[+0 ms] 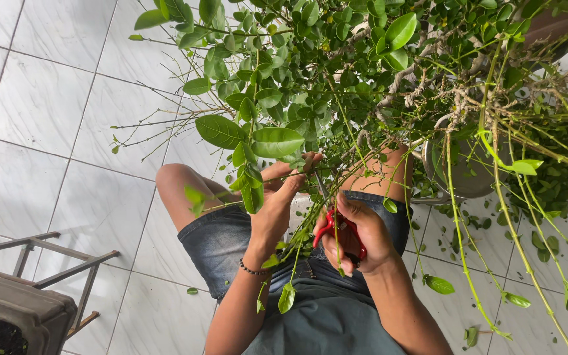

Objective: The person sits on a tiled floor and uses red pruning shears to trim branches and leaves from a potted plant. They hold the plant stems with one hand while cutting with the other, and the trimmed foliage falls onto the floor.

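White tiled floor [67, 112], scattered cut leaves [439, 284]; dark planter [8, 315] on metal stand at lower left. Right hand [356, 236]: fingers clamped on red-handled pruning shears [331, 227], blades up among the potted shrub [336, 59]. Left hand [281, 197]: fingers pinched together on a thin green twig [297, 172] just beside the blades.

White tiled floor [67, 131], scattered cut green leaves [439, 284], metal stand [54, 263], possibly a round pot [465, 174]
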